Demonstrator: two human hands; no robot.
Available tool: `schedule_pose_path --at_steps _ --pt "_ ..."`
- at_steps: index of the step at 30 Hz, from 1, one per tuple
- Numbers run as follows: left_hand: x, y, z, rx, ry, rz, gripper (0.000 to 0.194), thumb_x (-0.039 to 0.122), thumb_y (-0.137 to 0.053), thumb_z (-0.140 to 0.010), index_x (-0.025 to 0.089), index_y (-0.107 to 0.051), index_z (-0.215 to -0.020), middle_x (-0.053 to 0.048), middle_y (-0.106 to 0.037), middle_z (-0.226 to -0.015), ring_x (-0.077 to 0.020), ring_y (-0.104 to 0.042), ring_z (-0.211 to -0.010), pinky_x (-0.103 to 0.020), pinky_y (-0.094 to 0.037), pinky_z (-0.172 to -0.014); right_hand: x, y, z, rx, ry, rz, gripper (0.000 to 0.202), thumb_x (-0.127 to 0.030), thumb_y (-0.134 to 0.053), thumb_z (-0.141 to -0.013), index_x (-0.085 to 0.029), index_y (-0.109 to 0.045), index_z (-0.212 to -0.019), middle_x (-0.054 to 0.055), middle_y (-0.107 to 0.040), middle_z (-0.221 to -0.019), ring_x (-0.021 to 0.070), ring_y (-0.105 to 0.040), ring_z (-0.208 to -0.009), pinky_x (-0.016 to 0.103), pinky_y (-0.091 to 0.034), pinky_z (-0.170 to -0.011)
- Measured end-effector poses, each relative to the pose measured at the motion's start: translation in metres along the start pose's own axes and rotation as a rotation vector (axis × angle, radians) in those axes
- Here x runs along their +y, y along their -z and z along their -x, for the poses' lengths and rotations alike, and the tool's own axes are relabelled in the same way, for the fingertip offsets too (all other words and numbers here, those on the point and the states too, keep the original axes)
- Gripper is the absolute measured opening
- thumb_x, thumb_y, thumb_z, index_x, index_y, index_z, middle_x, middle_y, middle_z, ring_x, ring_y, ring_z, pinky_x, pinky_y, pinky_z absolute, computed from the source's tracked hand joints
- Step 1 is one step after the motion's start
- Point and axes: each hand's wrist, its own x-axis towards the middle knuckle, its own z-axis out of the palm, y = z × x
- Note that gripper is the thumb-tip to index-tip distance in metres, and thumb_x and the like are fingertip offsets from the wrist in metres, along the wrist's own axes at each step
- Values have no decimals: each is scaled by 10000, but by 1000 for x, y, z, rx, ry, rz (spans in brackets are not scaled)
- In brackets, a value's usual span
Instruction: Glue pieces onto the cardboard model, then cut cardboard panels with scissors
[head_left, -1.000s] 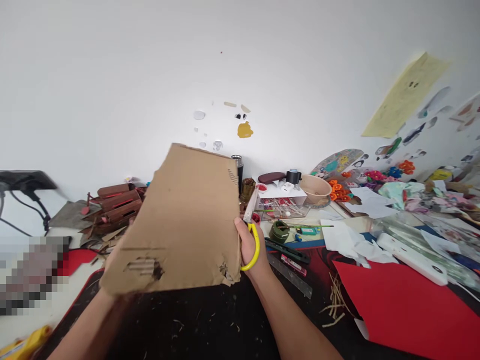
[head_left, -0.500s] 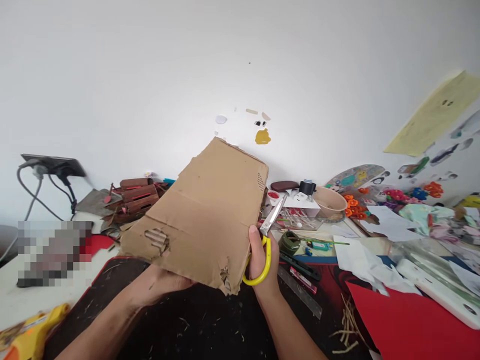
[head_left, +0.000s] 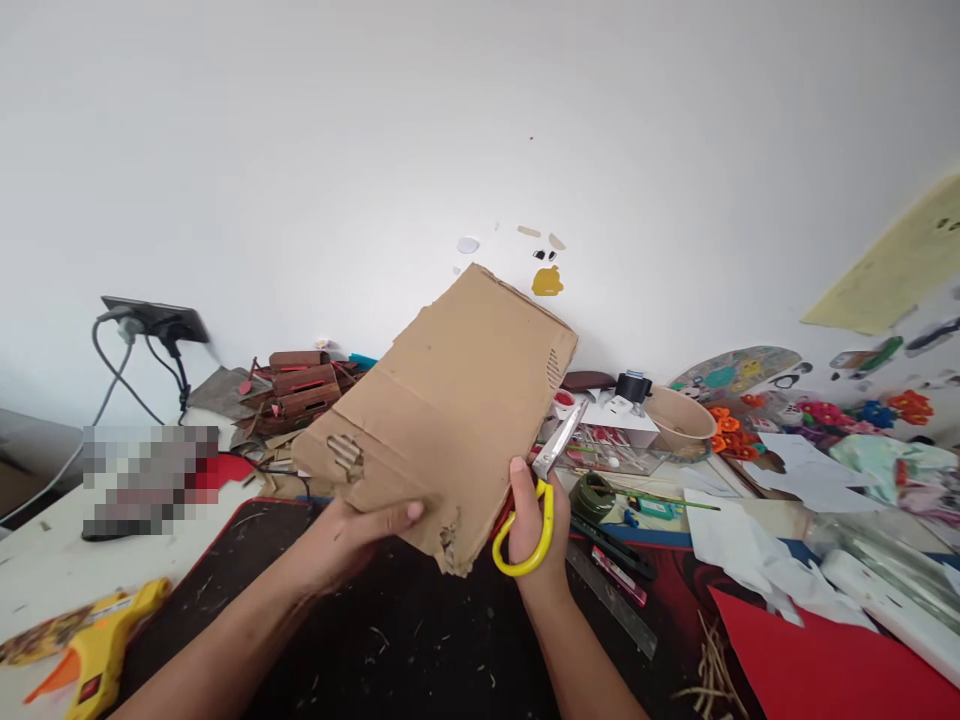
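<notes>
A yellow glue gun (head_left: pixel 105 630) lies on the counter (head_left: pixel 37 585), left of a dark mat (head_left: pixel 390 660). Over the mat, the person's left hand (head_left: pixel 360 545) grips the lower edge of the tilted cardboard (head_left: pixel 457 400), thumb on its near face, fingers hidden behind. The right hand (head_left: pixel 553 545) holds yellow-handled scissors (head_left: pixel 547 525) by the cardboard's right edge, blades pointing away. Farther back stands a green jar (head_left: pixel 591 497); beyond, a yellow sticker (head_left: pixel 547 281) marks the white wall (head_left: pixel 337 150).

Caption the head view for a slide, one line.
Left hand grips torn cardboard by its lower edge; right hand, at its side, holds scissors above a black mat.
</notes>
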Motion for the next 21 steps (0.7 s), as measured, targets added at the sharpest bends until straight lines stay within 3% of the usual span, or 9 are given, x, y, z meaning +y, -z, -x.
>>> schedule_pose_path --at_steps 3,5,8,15,19,21 --pt "3 -4 -12 153 -35 107 644 397 -1017 -541 170 -809 -1106 -170 -833 -1119 -391 -771 -1123 -445 -650 -943 -2 -4 4 -153 -144 -86 523 -737 -703 -892 -221 -619 -862 7 -664 -583 203 -627 -495 306 -513 -479" --pt "6 -2 -17 230 -63 145 745 361 -1027 -502 162 -789 -1180 -167 -836 -1095 -387 -782 -1078 -436 -661 -916 -3 -8 7 -245 -221 -156 556 -765 -709 -874 -232 -560 -815 -28 -604 -496 165 -557 -375 266 -457 -385" --pt "8 2 -20 268 -88 153 794 330 -1026 -497 157 -773 -1229 -163 -838 -1071 -384 -793 -1028 -428 -677 -865 -2 -12 9 -288 -239 -234 590 -786 -713 -861 -229 -533 -792 -18 -628 -506 150 -570 -361 241 -467 -376" --pt "4 4 -17 222 -79 92 802 332 -1022 -538 171 -760 -1278 -153 -838 -1067 -357 -801 -976 -391 -676 -812 -2 -10 5 -234 -262 -215 568 -761 -739 -846 -225 -551 -827 -48 -567 -451 153 -562 -344 222 -444 -346" --pt "3 7 -14 192 -59 59 892 409 -1024 -554 191 -717 -1363 -161 -827 -1144 -407 -774 -1091 -466 -659 -907 -2 -8 2 -210 -260 -206 568 -754 -762 -827 -226 -551 -807 -64 -541 -447 139 -533 -331 214 -421 -331" --pt "9 9 -14 171 -91 109 928 545 -1006 -555 205 -717 -1368 -163 -816 -1198 -438 -719 -1221 -499 -628 -982 -3 -6 0 -198 -263 -218 574 -753 -776 -813 -226 -550 -795 -66 -538 -451 132 -517 -326 219 -428 -334"
